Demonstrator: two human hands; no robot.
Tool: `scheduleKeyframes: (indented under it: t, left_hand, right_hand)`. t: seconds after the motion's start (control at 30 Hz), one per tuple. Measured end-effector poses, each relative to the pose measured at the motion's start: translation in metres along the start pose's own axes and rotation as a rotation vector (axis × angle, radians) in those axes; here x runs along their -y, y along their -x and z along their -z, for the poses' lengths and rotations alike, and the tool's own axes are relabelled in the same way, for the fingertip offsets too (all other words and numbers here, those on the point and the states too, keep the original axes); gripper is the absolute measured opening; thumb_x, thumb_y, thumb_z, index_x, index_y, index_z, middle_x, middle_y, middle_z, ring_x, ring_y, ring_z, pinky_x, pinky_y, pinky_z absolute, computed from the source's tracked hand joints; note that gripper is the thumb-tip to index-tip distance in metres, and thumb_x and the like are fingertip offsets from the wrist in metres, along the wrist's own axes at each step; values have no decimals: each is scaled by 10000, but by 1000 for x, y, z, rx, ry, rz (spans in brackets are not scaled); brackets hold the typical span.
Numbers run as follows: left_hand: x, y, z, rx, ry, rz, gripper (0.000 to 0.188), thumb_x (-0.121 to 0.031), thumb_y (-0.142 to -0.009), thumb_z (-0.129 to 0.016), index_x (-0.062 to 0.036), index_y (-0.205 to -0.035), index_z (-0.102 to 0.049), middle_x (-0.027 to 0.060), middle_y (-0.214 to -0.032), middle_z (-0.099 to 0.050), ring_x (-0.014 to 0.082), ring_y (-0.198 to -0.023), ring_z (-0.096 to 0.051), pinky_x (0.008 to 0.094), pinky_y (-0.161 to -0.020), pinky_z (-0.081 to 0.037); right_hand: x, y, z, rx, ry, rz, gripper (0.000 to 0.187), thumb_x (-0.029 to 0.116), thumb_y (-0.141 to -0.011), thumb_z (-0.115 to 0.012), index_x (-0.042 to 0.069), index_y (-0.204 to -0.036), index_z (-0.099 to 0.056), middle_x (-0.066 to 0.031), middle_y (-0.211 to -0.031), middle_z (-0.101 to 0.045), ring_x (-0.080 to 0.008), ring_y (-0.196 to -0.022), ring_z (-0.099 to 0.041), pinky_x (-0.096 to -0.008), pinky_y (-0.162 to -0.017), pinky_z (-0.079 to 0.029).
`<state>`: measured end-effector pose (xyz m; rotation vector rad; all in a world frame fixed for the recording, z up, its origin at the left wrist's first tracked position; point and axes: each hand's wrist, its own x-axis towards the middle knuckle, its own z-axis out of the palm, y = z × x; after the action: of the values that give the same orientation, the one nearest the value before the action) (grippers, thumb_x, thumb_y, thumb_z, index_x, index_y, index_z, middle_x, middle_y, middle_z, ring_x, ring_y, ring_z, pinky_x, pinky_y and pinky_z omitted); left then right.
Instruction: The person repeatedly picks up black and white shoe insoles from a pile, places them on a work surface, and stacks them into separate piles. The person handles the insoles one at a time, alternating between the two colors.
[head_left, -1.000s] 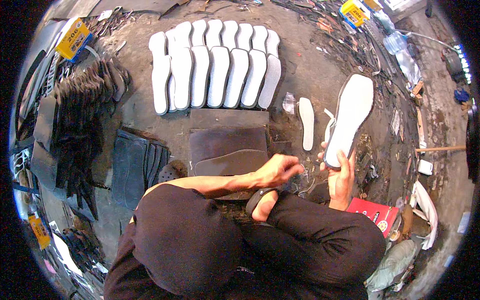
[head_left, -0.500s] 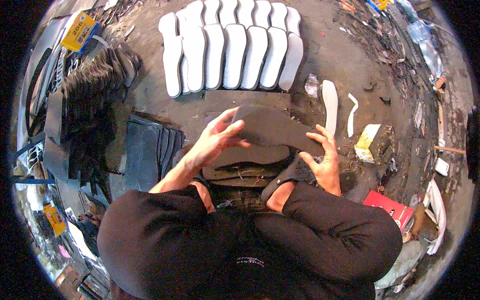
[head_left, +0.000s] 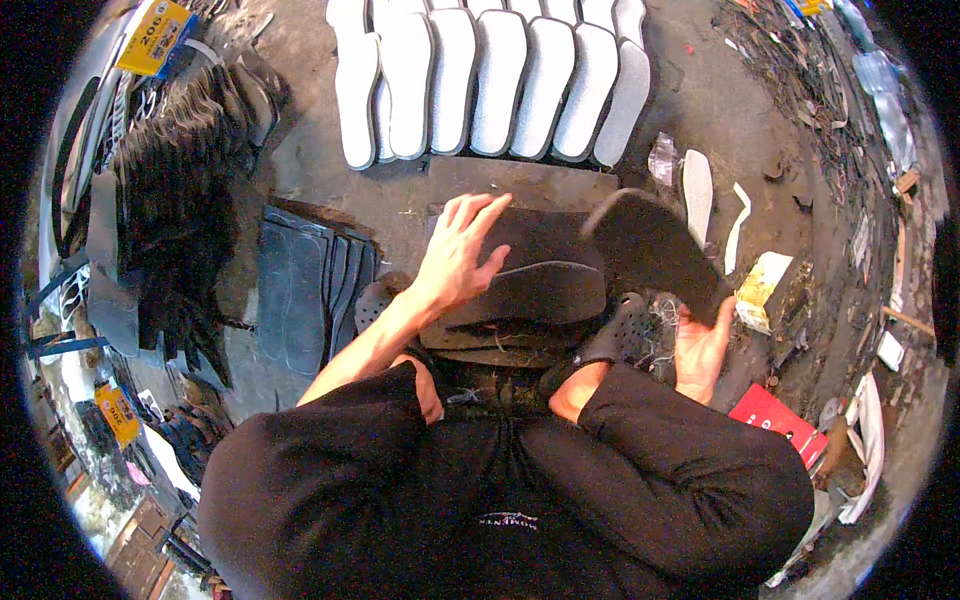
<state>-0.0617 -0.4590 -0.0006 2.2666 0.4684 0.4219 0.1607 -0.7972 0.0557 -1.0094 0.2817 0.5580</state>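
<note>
Hands are well apart here. Right hand has the lower end of a dark sole piece pinched between thumb and fingers, so that piece sits just right of centre, a bit blurry. Left hand has its fingers spread above the dark sheets mid-frame, can't tell if it's touching. White insoles line up in rows at top centre, blue-grey sheets centre-left.

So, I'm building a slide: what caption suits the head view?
Right hand holding a dark sole-shaped piece, left hand beside dark flat pieces, with white sole shapes beyond.
</note>
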Motion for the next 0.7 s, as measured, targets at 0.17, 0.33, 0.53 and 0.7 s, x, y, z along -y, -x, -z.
scheduleKeyframes:
  t: [0.17, 0.33, 0.53, 0.7]
  left_hand:
    - [10, -27, -32, 46, -156, -57, 510, -102, -833, -772, -69, -1332, -673, 147, -1291, -601, 405, -1286, -516, 520, -1121, -438]
    - [24, 3, -40, -26, -171, -335, 411, -108, -778, -768, -149, -1184, -723, 72, -1176, -639, 326, -1180, -582, 536, -1057, -457]
    - [36, 36, -47, -101, -167, -595, 339, -178, -791, -752, -170, -1129, -735, 31, -1187, -654, 264, -1130, -587, 536, -1021, -467]
    - [31, 29, -43, -95, -131, -582, 356, -93, -768, -792, -166, -1113, -746, 23, -1153, -673, 262, -1060, -620, 513, -938, -498]
  right_hand:
    - [34, -7, 11, 25, -75, 88, 398, 346, -1105, -632, 46, -1368, -637, -103, -1296, -729, -242, -1067, -679, -383, -900, -583]
    - [33, -9, 28, -36, -179, 127, 285, 192, -1112, -590, -7, -1316, -605, -175, -1317, -661, -263, -1057, -581, -388, -851, -506]
    - [36, -18, 53, 36, 356, 312, 302, 114, -1052, -580, -37, -1312, -612, -165, -1393, -668, -287, -1190, -620, -399, -1001, -503]
    - [34, -20, 58, 0, 1208, 565, 333, 55, -1061, -533, -55, -1368, -601, -167, -1414, -680, -295, -1276, -639, -392, -1100, -502]
